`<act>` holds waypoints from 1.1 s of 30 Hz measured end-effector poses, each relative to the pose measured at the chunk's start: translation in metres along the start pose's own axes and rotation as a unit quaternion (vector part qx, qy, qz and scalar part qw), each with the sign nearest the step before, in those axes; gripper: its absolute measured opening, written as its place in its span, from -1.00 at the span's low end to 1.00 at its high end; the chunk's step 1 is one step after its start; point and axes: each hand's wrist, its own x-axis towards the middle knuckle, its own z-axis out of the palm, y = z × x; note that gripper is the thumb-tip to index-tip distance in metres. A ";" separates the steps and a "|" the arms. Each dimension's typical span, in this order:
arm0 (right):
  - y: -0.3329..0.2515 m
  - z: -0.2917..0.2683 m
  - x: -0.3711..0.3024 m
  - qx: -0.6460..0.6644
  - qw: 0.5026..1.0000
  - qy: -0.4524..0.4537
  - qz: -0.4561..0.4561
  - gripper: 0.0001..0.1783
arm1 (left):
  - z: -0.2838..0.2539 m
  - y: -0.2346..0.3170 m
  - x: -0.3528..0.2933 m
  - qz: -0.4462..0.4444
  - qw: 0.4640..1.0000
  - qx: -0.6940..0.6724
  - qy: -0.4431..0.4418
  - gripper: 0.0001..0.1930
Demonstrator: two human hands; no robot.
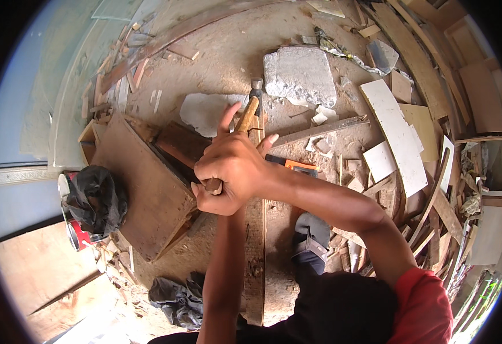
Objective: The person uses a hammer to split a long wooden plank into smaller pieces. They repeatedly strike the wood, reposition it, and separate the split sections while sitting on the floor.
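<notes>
My right hand point(228, 166) is closed around the wooden handle of a hammer point(246, 117). The handle's butt pokes out of the fist, and the dark metal head points away from me, over the far end of a long wooden plank point(255, 246). Beneath the right hand lies my left hand point(228, 118), mostly hidden. Two of its digits show, stretched apart on either side of the plank's far end; whether it grips the plank is hidden. A thin dark piece by the plank's end is too small to name.
Broken concrete slabs point(300, 74) lie beyond the hammer. A brown wooden panel point(142, 189) and a black plastic bag point(97, 195) are at left. An orange-and-black tool point(301, 167) rests right of the plank. White boards point(394, 137) and scrap wood crowd the right.
</notes>
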 end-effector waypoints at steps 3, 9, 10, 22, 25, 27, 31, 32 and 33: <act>-0.003 -0.010 0.011 0.012 1.000 0.017 0.003 -0.77 | 0.008 0.014 0.013 -0.030 0.954 -0.299 -0.007 -0.33; 0.004 -0.028 0.025 0.041 0.992 -0.018 0.118 -0.72 | -0.013 -0.064 0.027 -0.041 0.827 -0.560 0.037 -0.42; 0.007 -0.032 0.029 0.060 0.988 -0.018 0.143 -0.71 | -0.011 -0.067 0.032 -0.046 0.831 -0.551 0.055 -0.42; 0.038 -0.029 0.049 0.053 0.956 -0.102 0.269 -0.69 | -0.019 -0.050 0.078 -0.108 0.971 -0.213 0.027 -0.37; 0.035 -0.032 0.049 0.104 0.954 -0.162 0.228 -0.68 | -0.031 -0.037 0.068 -0.120 0.980 -0.156 -0.009 -0.36; 0.020 -0.031 0.031 0.041 0.981 -0.146 0.124 -0.71 | -0.028 -0.033 0.058 -0.119 0.984 -0.132 -0.030 -0.35; 0.019 -0.004 0.004 -0.032 0.999 0.017 0.019 -0.78 | -0.019 -0.022 0.017 -0.100 0.993 -0.067 -0.016 -0.33; 0.017 -0.001 0.001 -0.036 0.998 0.060 0.006 -0.79 | -0.014 -0.022 0.006 -0.097 0.994 -0.044 -0.007 -0.33; 0.014 0.003 -0.005 -0.045 0.997 0.055 0.009 -0.79 | -0.010 -0.021 -0.006 -0.095 0.995 -0.023 0.004 -0.32</act>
